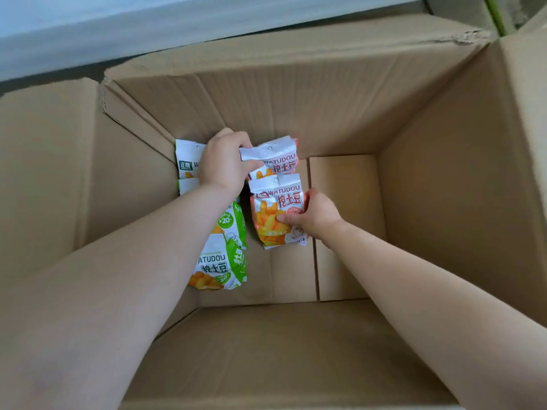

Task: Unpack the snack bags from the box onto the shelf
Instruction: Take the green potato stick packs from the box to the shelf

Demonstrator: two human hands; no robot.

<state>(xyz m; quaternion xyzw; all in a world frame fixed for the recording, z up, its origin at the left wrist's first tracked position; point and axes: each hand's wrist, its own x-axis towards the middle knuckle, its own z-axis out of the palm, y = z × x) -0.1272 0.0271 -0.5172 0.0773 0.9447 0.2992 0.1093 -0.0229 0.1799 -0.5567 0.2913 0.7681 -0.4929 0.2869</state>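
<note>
I look straight down into a deep open cardboard box (pixel 444 179). On its floor at the far left lie several snack bags. My left hand (pixel 223 161) pinches the top edge of a red-and-white bag (pixel 278 159) by the far wall. My right hand (pixel 310 216) grips the right side of a second red bag (pixel 273 214) just in front of it, thumb on its face. Green-and-white bags (pixel 225 261) lie along the left side, partly hidden under my left forearm, and another green one (pixel 186 156) shows beyond my left hand.
The box floor (pixel 343 232) to the right of the bags is bare cardboard. Tall box walls stand on all sides, flaps folded outward. A pale surface (pixel 88 28) runs beyond the far flap; I cannot tell whether it is the shelf.
</note>
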